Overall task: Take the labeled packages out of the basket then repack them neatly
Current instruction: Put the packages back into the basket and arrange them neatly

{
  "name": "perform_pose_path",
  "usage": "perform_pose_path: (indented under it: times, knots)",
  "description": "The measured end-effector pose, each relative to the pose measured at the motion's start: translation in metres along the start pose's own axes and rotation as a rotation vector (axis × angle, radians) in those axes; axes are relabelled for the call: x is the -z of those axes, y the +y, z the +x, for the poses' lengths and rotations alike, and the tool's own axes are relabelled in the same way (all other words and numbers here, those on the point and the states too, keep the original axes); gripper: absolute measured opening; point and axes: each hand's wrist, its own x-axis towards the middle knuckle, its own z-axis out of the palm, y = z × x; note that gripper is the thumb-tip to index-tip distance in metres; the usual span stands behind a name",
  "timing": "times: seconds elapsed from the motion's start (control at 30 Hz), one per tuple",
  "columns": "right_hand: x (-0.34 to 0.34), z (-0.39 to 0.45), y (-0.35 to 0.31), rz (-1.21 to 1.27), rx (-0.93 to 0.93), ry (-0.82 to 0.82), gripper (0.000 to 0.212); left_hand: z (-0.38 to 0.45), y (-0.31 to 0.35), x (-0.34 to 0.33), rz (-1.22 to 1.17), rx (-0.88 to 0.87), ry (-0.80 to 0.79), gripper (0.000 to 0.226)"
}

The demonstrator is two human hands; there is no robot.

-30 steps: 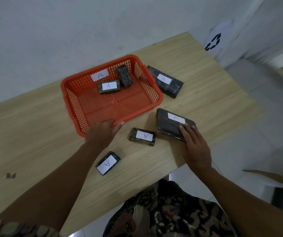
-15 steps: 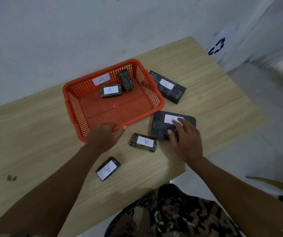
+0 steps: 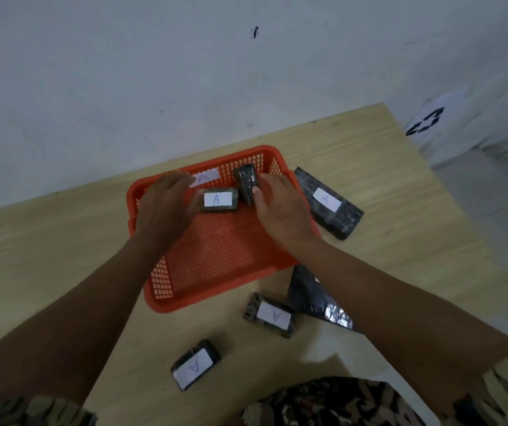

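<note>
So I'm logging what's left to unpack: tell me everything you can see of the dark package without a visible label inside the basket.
The unlabeled package is a small dark block in glossy mottled wrap. It stands tilted on end near the far wall of the orange basket, beside a flat labeled package. The right hand has its thumb on the near end; a full grip is not clear.

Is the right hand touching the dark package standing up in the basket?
Touching. The head view shows the right hand with its thumb pressed on the upright dark package inside the orange basket.
</note>
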Motion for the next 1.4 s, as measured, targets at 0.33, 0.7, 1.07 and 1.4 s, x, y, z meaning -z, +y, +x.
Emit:
perform_pose_path:
  times: [0.33, 0.7, 1.07, 1.4]
  knots:
    - [-0.063, 0.071, 0.019, 0.141, -0.213, -0.115, 0.063, 0.052, -0.052, -0.026, -0.016, 0.166, -0.13, 0.053]
    - [-0.069, 0.051, 0.03, 0.309, -0.226, 0.004, 0.046, 0.057, -0.056, -0.041, -0.078, 0.202, -0.102, 0.041]
    - [-0.064, 0.059, 0.044, -0.123, 0.095, -0.096, 0.055, 0.058, -0.063, -0.045, -0.045, 0.162, -0.117, 0.043]
    - [-0.05, 0.058, 0.04, -0.094, 0.185, -0.147, 0.047, 0.057, -0.062, -0.048, -0.038, 0.168, -0.087, 0.044]
